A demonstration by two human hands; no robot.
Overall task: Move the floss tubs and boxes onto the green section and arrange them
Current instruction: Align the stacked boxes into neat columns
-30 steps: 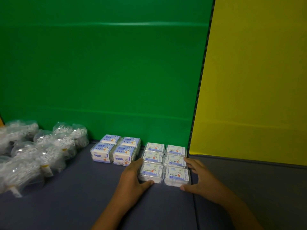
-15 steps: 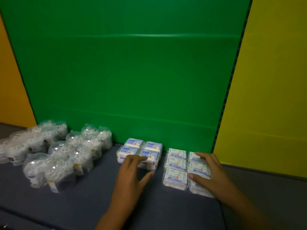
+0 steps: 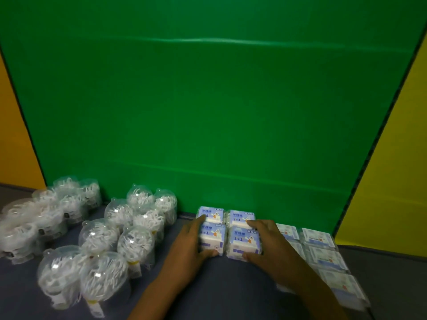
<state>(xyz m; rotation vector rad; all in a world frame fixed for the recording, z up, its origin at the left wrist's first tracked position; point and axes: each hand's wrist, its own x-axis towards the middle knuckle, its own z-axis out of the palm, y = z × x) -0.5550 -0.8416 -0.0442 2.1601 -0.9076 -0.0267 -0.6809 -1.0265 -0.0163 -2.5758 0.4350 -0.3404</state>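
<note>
Far left, low tubs (image 3: pixel 30 229) sit near the left edge of the surface (image 3: pixel 219 294), in front of the orange panel (image 3: pixel 13 135). Next, domed tubs (image 3: pixel 120 236) stand in loose rows along the foot of the green panel (image 3: pixel 208 100) and toward the near edge.

Centre: four blue boxes (image 3: pixel 227 229) form a two-by-two block touching the green panel's base. The left hand (image 3: pixel 191 248) lies flat against the block's left side, fingers spread, thumb at the near corner. The right hand (image 3: pixel 270 245) mirrors it on the right side. Neither hand pinches; both cup the block.

Right: flat white boxes (image 3: pixel 321 250) run in two columns toward the near right corner; the nearest are blurred.

Step in hand, as judged: squaring the blue block. Press both sides evenly, keep palms low, and slide without lifting so the boxes stay flush and do not nudge the white columns.
</note>
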